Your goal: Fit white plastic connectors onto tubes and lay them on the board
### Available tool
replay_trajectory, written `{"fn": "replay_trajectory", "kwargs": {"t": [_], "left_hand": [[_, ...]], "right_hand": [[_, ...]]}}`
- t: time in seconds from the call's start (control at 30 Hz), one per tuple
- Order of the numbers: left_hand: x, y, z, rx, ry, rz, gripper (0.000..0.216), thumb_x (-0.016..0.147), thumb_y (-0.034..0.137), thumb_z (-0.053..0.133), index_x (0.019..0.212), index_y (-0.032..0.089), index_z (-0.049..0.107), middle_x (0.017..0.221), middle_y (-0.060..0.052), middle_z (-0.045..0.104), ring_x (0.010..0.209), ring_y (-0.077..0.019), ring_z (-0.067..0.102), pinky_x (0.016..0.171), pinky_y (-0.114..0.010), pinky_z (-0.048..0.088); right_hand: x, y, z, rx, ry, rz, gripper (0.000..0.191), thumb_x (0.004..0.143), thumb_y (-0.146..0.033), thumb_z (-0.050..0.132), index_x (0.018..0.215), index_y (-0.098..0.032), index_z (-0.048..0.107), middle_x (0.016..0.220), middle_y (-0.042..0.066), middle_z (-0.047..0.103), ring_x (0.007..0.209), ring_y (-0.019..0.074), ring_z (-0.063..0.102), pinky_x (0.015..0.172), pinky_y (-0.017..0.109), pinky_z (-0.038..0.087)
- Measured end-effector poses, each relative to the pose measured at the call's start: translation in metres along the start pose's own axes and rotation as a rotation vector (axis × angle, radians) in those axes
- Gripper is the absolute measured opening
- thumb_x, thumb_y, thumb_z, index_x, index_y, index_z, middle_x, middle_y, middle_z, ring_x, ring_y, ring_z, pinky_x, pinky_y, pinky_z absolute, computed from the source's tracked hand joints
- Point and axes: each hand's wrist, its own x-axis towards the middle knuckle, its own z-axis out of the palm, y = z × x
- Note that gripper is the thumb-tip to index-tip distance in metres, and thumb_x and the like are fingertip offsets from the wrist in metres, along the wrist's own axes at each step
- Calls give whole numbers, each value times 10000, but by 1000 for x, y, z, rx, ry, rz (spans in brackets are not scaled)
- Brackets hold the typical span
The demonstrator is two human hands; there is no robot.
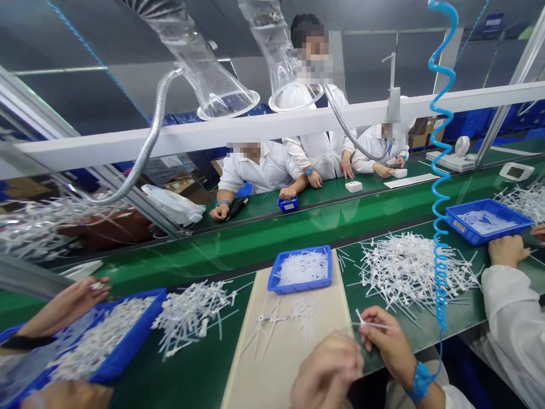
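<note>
My right hand [385, 335], with a blue wrist strap [421, 380], pinches a white plastic strip piece [361, 321] between thumb and fingers, over the front right edge of the beige board [251, 375]. Close on its left, my left hand [327, 369] is blurred, its fingers curled together; whatever they hold cannot be made out. On the board lie several loose white strip pieces [272, 319] and thin clear strips [304, 315]. Behind them stands a blue tray [279, 288] filled with small translucent strips.
A large heap of white strip pieces [409, 267] lies right, a smaller heap [191, 312] left. A co-worker's hand [80, 298] is above a blue bin [128, 346]; another's hand [508, 250] is near a second blue tray [453, 218]. A blue coiled cord [440, 113] hangs at right.
</note>
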Motion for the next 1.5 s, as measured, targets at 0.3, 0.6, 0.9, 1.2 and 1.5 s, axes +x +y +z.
{"fn": "replay_trajectory", "kwargs": {"t": [0.3,0.6,0.9,1.2,1.5], "left_hand": [[5,-60,41,-93,-47,-179,313,1007,509,726,1004,234,877,948,-103,800,888,-248,780,815,-342,672],[2,-65,43,-87,-46,-235,256,1014,433,726,1007,228,880,992,-103,816,927,-245,785,884,-354,664],[1,-60,44,-98,-33,-210,138,985,311,756,936,226,853,910,-66,815,868,-220,778,807,-296,648],[1,-55,46,-36,-41,-122,125,1009,235,722,926,202,809,891,-50,796,846,-193,763,782,-269,630],[-1,-52,48,2,-19,-64,101,1018,182,714,962,209,794,890,-31,793,829,-163,756,790,-238,620]], "right_hand": [[-1,-18,6,-51,101,-24,374,832,-507,920,999,-182,838,778,36,744,640,164,624,610,295,513],[-3,-13,-1,-152,55,-89,324,967,-501,814,1084,-202,851,886,54,751,700,170,660,679,322,574],[-10,-17,0,-153,95,-58,272,960,-462,848,992,-199,785,845,41,767,745,184,713,748,318,585],[-10,-18,-1,-149,53,-101,213,998,-418,817,1025,-207,808,878,35,764,743,169,707,750,300,596],[-13,-25,4,-189,59,-150,173,1019,-380,795,990,-210,804,860,32,753,735,171,708,718,296,597]]}}
